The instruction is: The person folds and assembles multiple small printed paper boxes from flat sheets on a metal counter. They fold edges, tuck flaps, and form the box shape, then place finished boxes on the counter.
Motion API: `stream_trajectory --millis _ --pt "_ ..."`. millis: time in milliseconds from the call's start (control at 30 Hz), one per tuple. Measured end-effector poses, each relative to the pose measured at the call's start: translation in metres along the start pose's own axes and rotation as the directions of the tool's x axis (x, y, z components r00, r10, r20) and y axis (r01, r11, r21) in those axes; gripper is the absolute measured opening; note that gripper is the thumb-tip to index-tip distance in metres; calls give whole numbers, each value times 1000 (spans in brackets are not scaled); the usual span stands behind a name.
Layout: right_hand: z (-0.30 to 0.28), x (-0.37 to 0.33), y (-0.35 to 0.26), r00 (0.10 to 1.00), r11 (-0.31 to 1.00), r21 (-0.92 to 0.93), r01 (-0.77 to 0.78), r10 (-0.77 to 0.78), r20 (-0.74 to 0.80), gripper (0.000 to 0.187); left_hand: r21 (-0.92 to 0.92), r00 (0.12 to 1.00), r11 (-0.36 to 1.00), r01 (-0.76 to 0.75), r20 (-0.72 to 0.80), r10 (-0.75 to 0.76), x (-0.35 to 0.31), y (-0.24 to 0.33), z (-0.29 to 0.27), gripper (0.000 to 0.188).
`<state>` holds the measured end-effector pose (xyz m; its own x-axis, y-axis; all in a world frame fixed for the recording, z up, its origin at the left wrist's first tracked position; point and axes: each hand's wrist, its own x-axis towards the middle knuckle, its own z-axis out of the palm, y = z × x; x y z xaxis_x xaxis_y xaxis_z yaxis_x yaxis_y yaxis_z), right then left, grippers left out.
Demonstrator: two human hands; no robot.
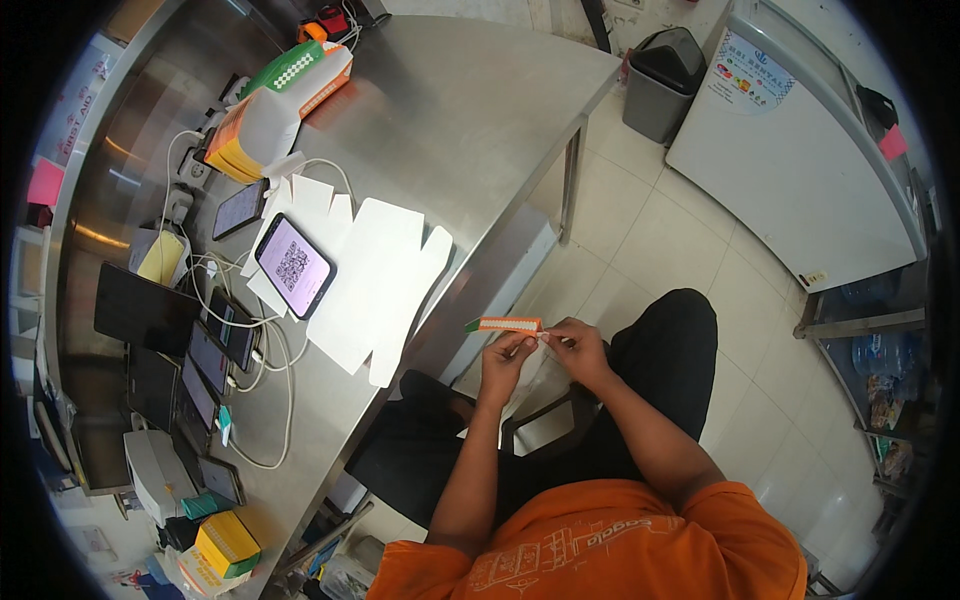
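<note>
The left hand (507, 358) and right hand (582, 352) are nearly closed, fingertips pinching the right end of an orange-and-white carton (506, 324) in front of an orange shirt (610, 540). Leftward, a lit phone (295, 266) lies on white card (388, 265) on the metal table (460, 95).

Bright indoor light; glare streaks the steel panel (128, 125); straight edges bend toward the rim; 4 corners black.

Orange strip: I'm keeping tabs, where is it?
The orange strip is near the head view's centre, held in the left hand and right hand, right of the table.
</note>
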<state>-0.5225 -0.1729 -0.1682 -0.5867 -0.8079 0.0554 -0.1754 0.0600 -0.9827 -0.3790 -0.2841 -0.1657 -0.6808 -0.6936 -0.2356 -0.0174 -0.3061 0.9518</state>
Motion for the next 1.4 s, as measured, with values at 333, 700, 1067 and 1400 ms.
stream_trajectory --millis 333,700,1067,1400 --pt "-2 -1 -6 999 997 68 -21 19 30 12 -61 997 997 48 -65 -52 -2 -11 5 19" --pt "11 -16 -19 931 857 -397 330 -225 287 47 -316 987 948 26 -140 -74 -3 -7 10 23" --pt "-9 13 25 897 891 234 -389 424 -123 43 -120 980 974 195 -22 -199 6 -24 -12 26" --pt "-40 12 21 678 510 452 -732 611 409 34 485 854 871 -75 -420 307 6 7 -5 33"
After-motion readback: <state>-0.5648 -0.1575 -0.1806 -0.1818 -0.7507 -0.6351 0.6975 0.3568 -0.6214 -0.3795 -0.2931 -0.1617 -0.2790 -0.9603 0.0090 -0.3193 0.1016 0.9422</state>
